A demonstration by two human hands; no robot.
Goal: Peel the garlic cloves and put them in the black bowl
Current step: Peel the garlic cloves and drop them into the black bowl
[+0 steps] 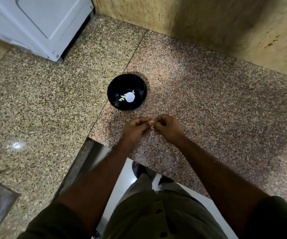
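A black bowl (115, 90) stands on the speckled granite counter, a short way beyond my hands. Inside it lie a few pale peeled garlic cloves (122, 98) beside a bright white reflection. My left hand (136, 128) and my right hand (167, 126) meet just in front of the bowl, above the counter. Between their fingertips they pinch a small pale garlic clove (151, 121), mostly hidden by the fingers.
The granite counter (208, 109) is L-shaped, with its front edge and an inner corner just below my hands. A white appliance (36, 26) stands at the back left. A tan stone wall (225, 28) runs along the back right. White floor shows below.
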